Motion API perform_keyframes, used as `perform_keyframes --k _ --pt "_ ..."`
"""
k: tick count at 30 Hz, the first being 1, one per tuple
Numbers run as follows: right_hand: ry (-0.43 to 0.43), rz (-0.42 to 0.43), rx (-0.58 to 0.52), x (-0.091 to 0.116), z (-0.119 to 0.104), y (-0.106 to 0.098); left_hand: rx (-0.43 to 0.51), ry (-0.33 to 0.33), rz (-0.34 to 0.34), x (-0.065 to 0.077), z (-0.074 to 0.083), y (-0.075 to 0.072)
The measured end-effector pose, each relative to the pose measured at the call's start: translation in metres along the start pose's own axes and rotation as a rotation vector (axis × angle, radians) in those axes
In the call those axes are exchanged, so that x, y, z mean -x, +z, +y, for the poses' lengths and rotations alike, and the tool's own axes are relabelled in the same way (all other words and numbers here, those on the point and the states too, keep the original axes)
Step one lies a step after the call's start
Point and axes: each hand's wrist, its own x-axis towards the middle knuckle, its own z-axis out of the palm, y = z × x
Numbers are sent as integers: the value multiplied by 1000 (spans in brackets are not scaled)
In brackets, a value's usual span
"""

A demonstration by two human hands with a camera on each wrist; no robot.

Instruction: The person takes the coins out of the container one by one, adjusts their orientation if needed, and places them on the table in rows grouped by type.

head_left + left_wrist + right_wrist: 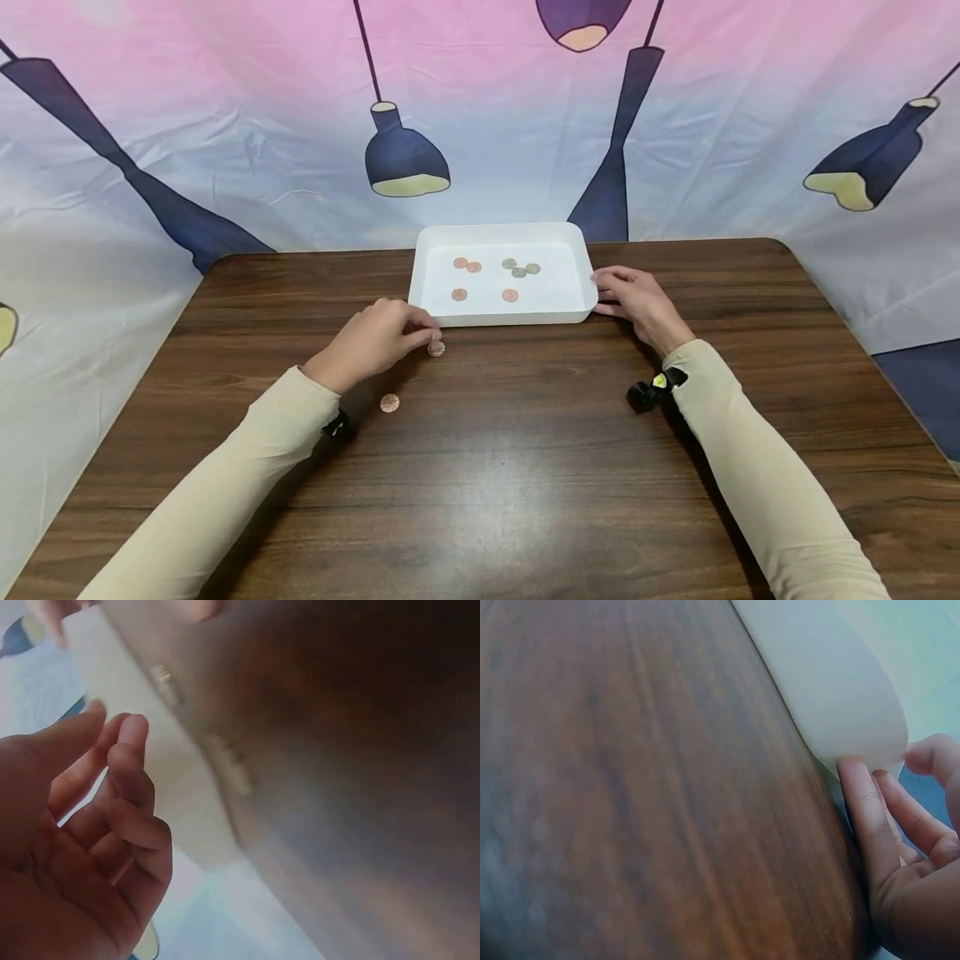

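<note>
A white tray (513, 318) stands at the back of the table, several copper and brass-coloured coins (510, 295) lying in it. Beside its front left corner is my left hand (378, 337), thumb and fingers bent towards each other, tips right at a coin (437, 348) that appears flat on the wood. In the left wrist view, no coin shows between the fingers (135, 731). A copper coin (389, 403) rests nearer me. My right hand (637, 302) holds the tray's right end, thumb (864, 806) against the wall and a fingertip at the rim.
The brown wooden table (487, 467) extends towards me in front of the tray. Behind its back edge hangs a cloth (300, 167) printed with lamps. A black wrist device (643, 397) hangs under my right sleeve.
</note>
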Motion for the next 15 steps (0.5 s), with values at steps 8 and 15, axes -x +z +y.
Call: perform_keyframes --k 8,15 --pt "-4 5 -1 1 -2 -1 78 37 17 -27 9 -23" --pt "-9 -2 -1 1 -3 2 69 -27 -68 -54 8 -23"
